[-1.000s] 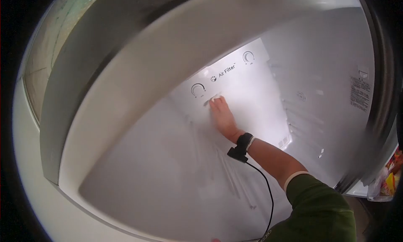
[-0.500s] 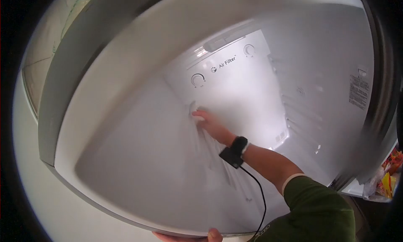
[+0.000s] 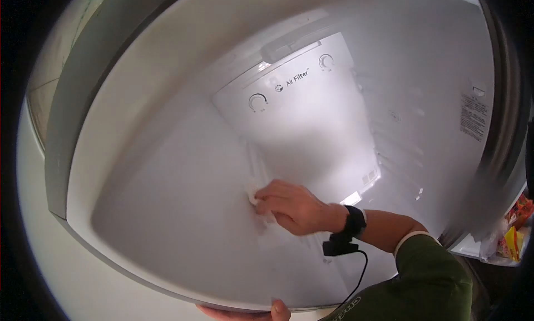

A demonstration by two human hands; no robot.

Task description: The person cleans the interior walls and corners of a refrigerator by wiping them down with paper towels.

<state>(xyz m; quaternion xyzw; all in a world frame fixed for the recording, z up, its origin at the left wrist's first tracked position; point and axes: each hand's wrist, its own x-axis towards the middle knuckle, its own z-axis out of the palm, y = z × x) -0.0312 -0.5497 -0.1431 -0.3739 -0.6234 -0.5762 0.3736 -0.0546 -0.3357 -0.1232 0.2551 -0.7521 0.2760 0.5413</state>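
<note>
Inside a fridge, my right hand (image 3: 295,207) has its fingers closed on a small white cloth (image 3: 253,194), which touches the left inner wall (image 3: 183,198). A black strap with a small device (image 3: 342,246) and a cable is on that wrist. At the bottom, my left hand (image 3: 250,313) grips the fridge's front edge (image 3: 167,296), the thumb on top and part of the fingers below it. Behind the right hand stands the white back panel (image 3: 317,121), marked "Air Filter", with a dial (image 3: 257,102) on its left.
A second dial (image 3: 326,62) is at the panel's upper right. A printed label (image 3: 473,118) is on the right inner wall. At the far right, colourful packages (image 3: 514,240) lie in a door bin. Moulded ridges run along both side walls.
My right hand has moved with the cloth from the back panel down along the left wall, nearer to me. My left hand has come into view on the front edge.
</note>
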